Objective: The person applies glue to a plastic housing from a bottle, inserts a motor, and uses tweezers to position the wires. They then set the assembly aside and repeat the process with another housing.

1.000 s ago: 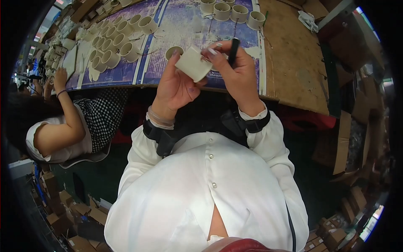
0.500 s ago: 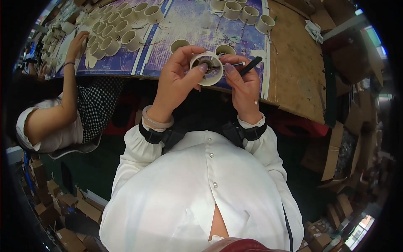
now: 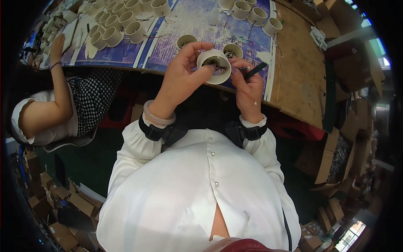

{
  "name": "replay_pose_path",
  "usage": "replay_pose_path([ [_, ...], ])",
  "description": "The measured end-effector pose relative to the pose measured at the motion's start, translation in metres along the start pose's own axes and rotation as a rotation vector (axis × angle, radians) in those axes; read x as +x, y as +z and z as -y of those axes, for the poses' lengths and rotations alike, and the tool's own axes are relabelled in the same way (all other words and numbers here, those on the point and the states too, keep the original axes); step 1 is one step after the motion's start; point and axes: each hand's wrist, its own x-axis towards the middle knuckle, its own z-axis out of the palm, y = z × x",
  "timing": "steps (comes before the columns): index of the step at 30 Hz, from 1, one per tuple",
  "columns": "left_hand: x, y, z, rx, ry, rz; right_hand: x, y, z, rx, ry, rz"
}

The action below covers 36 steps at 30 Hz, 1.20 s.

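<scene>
Above the table's front edge, my left hand (image 3: 178,80) grips a white cylindrical cup (image 3: 221,77), its thumb reaching inside against a dark round part. The cup's open mouth is tilted toward me. My right hand (image 3: 249,90) is closed around a black-handled tool (image 3: 257,69), whose working end is hidden. Its fingertips are beside the cup's right rim, and I cannot tell if they touch it. A thin red wire (image 3: 251,98) with a small white end hangs along this hand. Just beyond stand two similar cups, a left one (image 3: 186,40) and a right one (image 3: 233,51) with parts inside.
Many white cups (image 3: 112,37) stand in rows at the back left, several more (image 3: 257,16) at the back right, some trailing wires. Brown board (image 3: 296,75) covers the table's right side. A co-worker's arm (image 3: 58,84) rests at the left. Cardboard boxes (image 3: 331,155) stand at the right.
The cup in my left hand has tipped, showing more of its inner wall. The black tool has turned slightly in my right hand. The co-worker's hand has moved left, away from the cups.
</scene>
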Motion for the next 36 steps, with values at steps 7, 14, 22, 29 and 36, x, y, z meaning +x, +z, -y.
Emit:
replay_pose_path([
  [7,0.002,-0.005,-0.004,-0.333,-0.259,0.034,0.001,-0.005,0.0,-0.562,-0.539,0.01],
  [14,0.006,-0.02,0.006,-0.59,-0.368,0.172,-0.001,-0.002,0.027,-0.901,-0.841,0.091],
  [22,0.001,-0.009,-0.018,-0.45,-0.374,0.125,-0.006,-0.002,0.053,-1.072,-0.928,0.243],
  [29,0.001,-0.01,-0.005,-0.543,-0.415,0.237,-0.011,-0.007,0.056,-1.044,-0.94,0.267],
  [36,0.005,0.002,-0.019,-0.02,-0.072,0.214,-0.024,-0.005,0.014,-0.303,-0.37,-0.057],
])
